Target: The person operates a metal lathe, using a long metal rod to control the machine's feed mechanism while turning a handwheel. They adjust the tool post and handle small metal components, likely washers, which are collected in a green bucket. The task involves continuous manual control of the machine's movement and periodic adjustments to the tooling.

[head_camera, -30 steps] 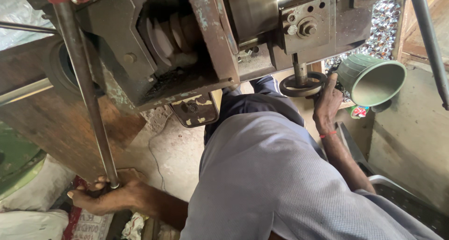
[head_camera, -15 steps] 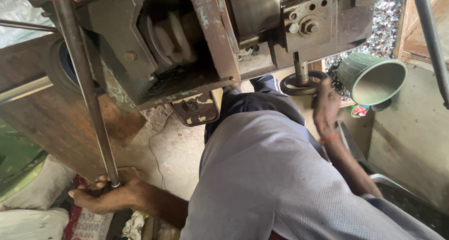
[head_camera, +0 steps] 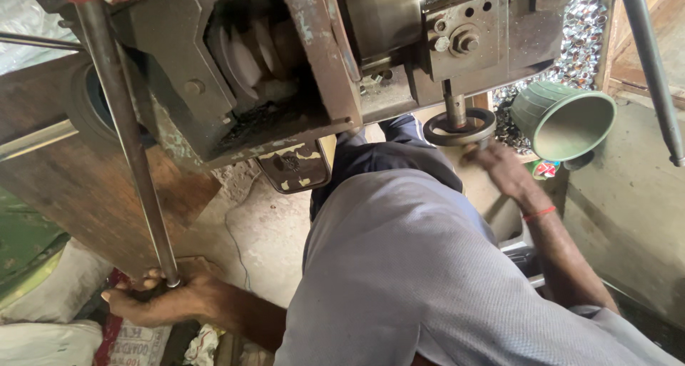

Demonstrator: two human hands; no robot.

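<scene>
I observed left hand [head_camera: 160, 302] clenched round the steel lever rod [head_camera: 128, 145]; right hand [head_camera: 499, 168] grasped the handwheel [head_camera: 459, 128]

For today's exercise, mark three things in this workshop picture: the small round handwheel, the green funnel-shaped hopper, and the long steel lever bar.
Handwheel [head_camera: 459, 127], head view: front of its dark rim.
Green hopper [head_camera: 565, 120], head view: inside its open mouth.
Steel lever bar [head_camera: 123, 127], head view: middle of the shaft.

Two hands: the left hand [head_camera: 160, 302] and the right hand [head_camera: 499, 168]. Two long steel rods, one rod at the left [head_camera: 125, 134], another at the right [head_camera: 651, 66]. One black handwheel [head_camera: 459, 128]. One green funnel [head_camera: 567, 120]. One red wrist thread [head_camera: 539, 213]
</scene>
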